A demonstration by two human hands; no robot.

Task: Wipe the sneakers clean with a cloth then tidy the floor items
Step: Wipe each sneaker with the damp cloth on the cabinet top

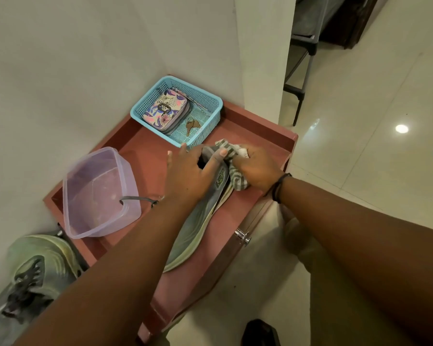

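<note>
Two sneakers (200,221) (33,275), one cloth (235,168), two hands (188,176) (258,168).

two sneakers (200,221), one cloth (235,168)
</note>
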